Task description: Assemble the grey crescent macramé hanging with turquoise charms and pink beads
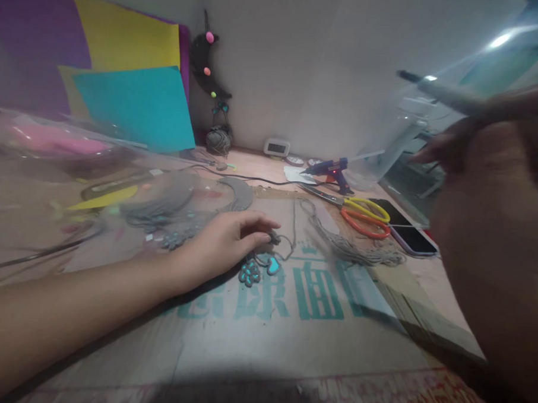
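Observation:
My left hand (225,241) rests on the printed cardboard (263,344), thumb and fingers closed around a small clump of grey cord (274,237). From that cord a loop runs to the right. Just below the fingertips lie a grey flower-shaped charm (249,273) with turquoise spots and a turquoise heart charm (273,266). Raised at the right and close to the camera, my right hand (498,152) is blurred. It grips a slim pen-like stick (456,98) with a dark tip pointing left; its exact kind is unclear.
Scissors (366,216) with yellow and orange handles lie beside a phone (413,239) and a grey yarn bundle (360,247). Behind are a blue glue gun (333,168) with its cable and a small clock (277,147). Grey felt pieces (238,192) lie left; a moon ornament (208,65) hangs behind.

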Demonstrator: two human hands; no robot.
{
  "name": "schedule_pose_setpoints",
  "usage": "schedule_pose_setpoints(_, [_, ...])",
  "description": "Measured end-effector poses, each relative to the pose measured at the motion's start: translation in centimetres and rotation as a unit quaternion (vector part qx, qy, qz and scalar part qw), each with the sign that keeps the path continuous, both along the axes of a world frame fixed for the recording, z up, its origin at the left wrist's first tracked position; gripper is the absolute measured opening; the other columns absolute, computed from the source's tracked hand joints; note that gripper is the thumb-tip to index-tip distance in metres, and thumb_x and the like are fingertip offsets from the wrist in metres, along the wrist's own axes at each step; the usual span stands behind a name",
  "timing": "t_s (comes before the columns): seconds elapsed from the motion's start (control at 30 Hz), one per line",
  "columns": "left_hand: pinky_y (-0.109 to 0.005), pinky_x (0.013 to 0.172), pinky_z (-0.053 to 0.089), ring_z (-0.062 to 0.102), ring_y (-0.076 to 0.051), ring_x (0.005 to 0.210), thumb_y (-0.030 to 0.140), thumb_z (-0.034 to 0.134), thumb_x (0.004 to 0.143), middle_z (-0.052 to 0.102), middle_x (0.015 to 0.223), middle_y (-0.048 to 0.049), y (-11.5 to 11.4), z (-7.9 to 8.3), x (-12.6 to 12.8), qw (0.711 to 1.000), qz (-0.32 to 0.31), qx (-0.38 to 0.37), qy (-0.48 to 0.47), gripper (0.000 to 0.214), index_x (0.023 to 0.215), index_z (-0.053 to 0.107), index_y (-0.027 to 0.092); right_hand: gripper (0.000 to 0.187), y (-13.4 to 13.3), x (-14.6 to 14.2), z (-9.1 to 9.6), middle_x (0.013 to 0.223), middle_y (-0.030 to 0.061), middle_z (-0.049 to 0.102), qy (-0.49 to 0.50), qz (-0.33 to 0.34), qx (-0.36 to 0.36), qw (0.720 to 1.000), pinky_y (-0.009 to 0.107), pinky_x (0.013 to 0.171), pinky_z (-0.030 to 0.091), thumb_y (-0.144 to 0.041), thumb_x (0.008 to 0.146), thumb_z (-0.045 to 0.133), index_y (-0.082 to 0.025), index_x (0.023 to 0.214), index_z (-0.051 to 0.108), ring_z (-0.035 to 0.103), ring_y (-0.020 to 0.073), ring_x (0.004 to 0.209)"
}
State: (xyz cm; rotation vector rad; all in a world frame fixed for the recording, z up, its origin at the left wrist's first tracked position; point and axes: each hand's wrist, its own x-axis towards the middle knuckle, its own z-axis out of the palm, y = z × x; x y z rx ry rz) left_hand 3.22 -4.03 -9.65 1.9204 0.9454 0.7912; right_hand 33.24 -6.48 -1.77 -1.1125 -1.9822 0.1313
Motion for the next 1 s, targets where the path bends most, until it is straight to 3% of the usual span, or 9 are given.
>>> schedule_pose_setpoints(0.1, [-0.03,0.083,0.055,0.071,-0.018,0.091,0.033,0.062,0.088,0.076,0.106,-0.0043,0.1,0.0,0.0,0.999,0.005,-0.029,-0.019,0.028,0.112,0.07,0.022,0.027,1.1,-0.9,-1.0,0.092,0.0059,0.071,-0.002,-0.007,-0.029,1.0,0.04,0.076,0.057,-0.041,0.089,0.06,-0.026,0.11,0.069,0.069,0.0257,0.093])
schedule_pose_setpoints(0.23, [-0.028,0.075,0.055,0.071,-0.018,0.084,0.034,0.064,0.087,0.077,0.094,-0.0046,0.1,-0.1,0.1,0.997,0.005,-0.069,-0.034,0.023,0.102,0.072,0.019,0.024,3.2,-3.4,-2.9,0.097,0.0064,0.071,-0.014,-0.013,-0.071,0.997,0.039,0.084,0.055,-0.028,0.087,0.057,-0.022,0.108,0.067,0.068,0.0232,0.095])
schedule_pose_setpoints(0.43, [-0.025,0.07,0.052,0.068,-0.015,0.077,0.035,0.064,0.087,0.074,0.085,-0.0016,-0.1,0.0,0.0,0.999,-0.013,-0.046,-0.025,0.018,0.094,0.07,0.02,0.025,7.4,-4.9,-4.2,0.102,0.0081,0.071,-0.107,0.006,-0.131,0.986,0.034,0.09,0.05,-0.008,0.083,0.047,-0.016,0.101,0.063,0.066,0.0187,0.097])
schedule_pose_setpoints(0.7, [-0.026,0.068,0.052,0.067,-0.016,0.076,0.036,0.062,0.088,0.072,0.084,-0.0021,-0.3,0.5,0.2,0.998,0.007,-0.038,-0.044,0.018,0.092,0.066,0.019,0.016,12.5,-6.0,-5.1,0.096,0.0078,0.072,-0.147,-0.004,-0.153,0.977,0.031,0.082,0.046,-0.019,0.082,0.06,-0.014,0.094,0.069,0.063,0.0195,0.087])
schedule_pose_setpoints(0.77, [-0.026,0.069,0.052,0.068,-0.016,0.076,0.034,0.062,0.088,0.071,0.085,-0.0025,-0.1,0.5,0.2,0.996,0.022,-0.059,-0.063,0.017,0.092,0.065,0.018,0.02,12.0,-6.0,-4.7,0.099,0.0089,0.072,-0.127,-0.023,-0.147,0.981,0.032,0.083,0.045,-0.026,0.087,0.057,-0.014,0.095,0.07,0.063,0.0202,0.089])
schedule_pose_setpoints(0.87, [-0.027,0.07,0.054,0.068,-0.016,0.077,0.033,0.063,0.087,0.07,0.086,-0.0032,0.2,0.5,0.3,0.99,0.036,-0.089,-0.104,0.016,0.092,0.062,0.017,0.035,9.1,-6.0,-3.7,0.093,0.009,0.071,-0.089,-0.052,-0.132,0.986,0.031,0.076,0.046,-0.04,0.094,0.048,-0.013,0.096,0.07,0.062,0.0201,0.085])
schedule_pose_setpoints(0.93, [-0.027,0.068,0.054,0.068,-0.016,0.077,0.034,0.064,0.086,0.069,0.088,-0.0038,0.4,0.4,0.3,0.987,0.042,-0.092,-0.125,0.018,0.093,0.06,0.017,0.035,6.3,-6.0,-3.4,0.085,0.0059,0.069,-0.057,-0.043,-0.135,0.988,0.028,0.068,0.045,-0.044,0.093,0.051,-0.014,0.096,0.07,0.061,0.0175,0.076])
schedule_pose_setpoints(1.0, [-0.027,0.067,0.055,0.068,-0.016,0.079,0.035,0.064,0.086,0.068,0.09,-0.004,0.4,0.4,0.3,0.986,0.046,-0.083,-0.136,0.02,0.094,0.058,0.018,0.036,3.7,-6.2,-3.4,0.07,-0.0005,0.063,-0.042,-0.02,-0.161,0.986,0.025,0.056,0.041,-0.042,0.088,0.061,-0.017,0.113,0.067,0.055,0.0138,0.061])
